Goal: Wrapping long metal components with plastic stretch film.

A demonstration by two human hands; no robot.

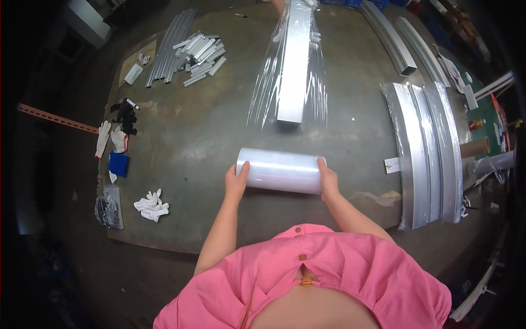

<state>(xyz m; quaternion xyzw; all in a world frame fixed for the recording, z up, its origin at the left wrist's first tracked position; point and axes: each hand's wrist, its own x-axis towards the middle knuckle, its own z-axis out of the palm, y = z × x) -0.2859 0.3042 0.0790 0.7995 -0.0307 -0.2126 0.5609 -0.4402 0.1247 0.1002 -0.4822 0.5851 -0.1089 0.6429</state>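
Note:
A thick roll of clear plastic film (282, 171) lies crosswise between my two hands, just above or on the table. My left hand (236, 180) grips its left end, thumb on top. Around the right end, my right hand (327, 178) is closed in the same way. Beyond the roll, a long silver metal profile (296, 71) points toward me, with loose clear film (264, 88) spread out on both sides of it. At its far end a co-worker's gloved hand (311, 4) touches the profile and film.
Film-wrapped profiles (419, 159) lie along the right side, with more bare profiles (389, 38) behind them. At the back left are long thin bars (172, 46) and a pile of short metal pieces (201, 55). White gloves (152, 205) and a blue block (118, 164) lie on the left.

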